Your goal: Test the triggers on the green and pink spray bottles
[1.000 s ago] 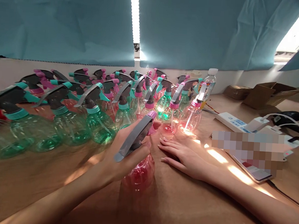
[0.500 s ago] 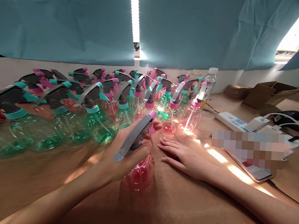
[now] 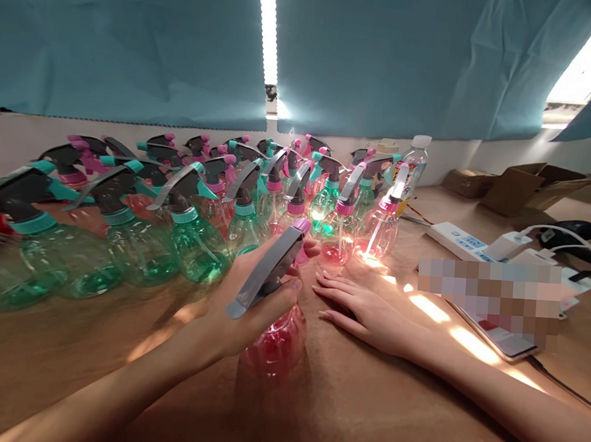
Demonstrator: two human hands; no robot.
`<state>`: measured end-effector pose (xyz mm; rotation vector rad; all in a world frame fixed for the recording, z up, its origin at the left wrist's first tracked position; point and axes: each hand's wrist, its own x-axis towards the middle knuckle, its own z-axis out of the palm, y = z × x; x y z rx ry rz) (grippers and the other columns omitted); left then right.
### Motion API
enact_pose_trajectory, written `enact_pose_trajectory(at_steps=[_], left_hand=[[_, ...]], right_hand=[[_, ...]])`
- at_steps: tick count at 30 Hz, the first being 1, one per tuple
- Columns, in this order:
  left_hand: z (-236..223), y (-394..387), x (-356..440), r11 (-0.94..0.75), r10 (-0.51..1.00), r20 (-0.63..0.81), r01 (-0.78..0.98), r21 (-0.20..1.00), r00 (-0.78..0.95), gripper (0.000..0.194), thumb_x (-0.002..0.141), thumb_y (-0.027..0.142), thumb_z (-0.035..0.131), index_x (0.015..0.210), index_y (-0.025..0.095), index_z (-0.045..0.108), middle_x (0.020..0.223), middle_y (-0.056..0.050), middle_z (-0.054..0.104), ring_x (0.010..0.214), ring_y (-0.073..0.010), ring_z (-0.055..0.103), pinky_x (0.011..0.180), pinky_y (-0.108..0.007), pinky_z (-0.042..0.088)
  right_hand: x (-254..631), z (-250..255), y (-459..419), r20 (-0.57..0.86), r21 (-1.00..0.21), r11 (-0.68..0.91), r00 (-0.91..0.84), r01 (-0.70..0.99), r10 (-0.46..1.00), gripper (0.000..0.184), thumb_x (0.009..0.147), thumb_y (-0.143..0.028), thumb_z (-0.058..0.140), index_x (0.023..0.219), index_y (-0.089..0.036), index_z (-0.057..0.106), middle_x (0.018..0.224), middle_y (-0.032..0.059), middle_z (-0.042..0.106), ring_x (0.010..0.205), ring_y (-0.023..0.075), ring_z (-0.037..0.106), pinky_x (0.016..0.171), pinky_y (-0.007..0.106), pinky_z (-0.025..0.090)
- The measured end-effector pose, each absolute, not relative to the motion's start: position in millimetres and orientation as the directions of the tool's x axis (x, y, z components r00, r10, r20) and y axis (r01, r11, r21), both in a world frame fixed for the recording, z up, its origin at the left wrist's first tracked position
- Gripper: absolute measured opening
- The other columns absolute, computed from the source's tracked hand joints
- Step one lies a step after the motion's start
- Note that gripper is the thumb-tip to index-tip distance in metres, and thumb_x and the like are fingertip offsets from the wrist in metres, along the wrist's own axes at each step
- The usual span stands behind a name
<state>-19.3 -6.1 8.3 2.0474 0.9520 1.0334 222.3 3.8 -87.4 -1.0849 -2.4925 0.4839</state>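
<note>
My left hand [image 3: 256, 292] is wrapped round the neck of a pink spray bottle [image 3: 278, 343], which stands upright on the brown table [image 3: 354, 405]. The bottle's grey and pink trigger head shows above the hand; its collar is hidden by the fingers. My right hand [image 3: 363, 308] lies flat on the table to the right of this bottle, fingers stretched out, holding nothing. Just beyond the hands stand another pink spray bottle [image 3: 337, 240] and a green spray bottle [image 3: 198, 248].
Several green and pink spray bottles fill the left and back. To the right are a phone [image 3: 504, 327], a white power strip [image 3: 459, 238] with cables, and an open cardboard box [image 3: 518, 188]. A capped clear bottle [image 3: 415, 165] stands near the wall.
</note>
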Motion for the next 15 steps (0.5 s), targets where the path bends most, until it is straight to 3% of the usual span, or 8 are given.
enact_pose_trajectory(at_steps=[10,15], left_hand=[[9.7,-7.8,-16.8,-0.525,0.822,0.381,0.304,0.795,0.422,0.010,0.079,0.021,0.061,0.088,0.024,0.059,0.068,0.002,0.058,0.058,-0.0145,0.050,0.053,-0.029,0.045],[12.5,-8.8,-10.2,-0.499,0.838,0.364,0.302,0.812,0.407,0.017,0.077,0.014,0.059,0.091,0.023,0.060,0.067,0.003,0.058,0.055,-0.0126,0.048,0.050,-0.027,0.041]], right_hand=[[222.7,-87.0,4.1,0.196,-0.458,0.639,-0.631,0.618,0.750,0.052,0.100,-0.048,0.044,0.144,-0.021,0.048,0.150,0.0094,0.045,0.139,0.0271,0.041,0.115,0.050,0.034],[222.6,-88.4,4.2,0.210,-0.469,0.638,-0.625,0.611,0.752,0.050,0.099,-0.046,0.045,0.144,-0.023,0.048,0.150,0.0083,0.045,0.139,0.0272,0.041,0.115,0.050,0.035]])
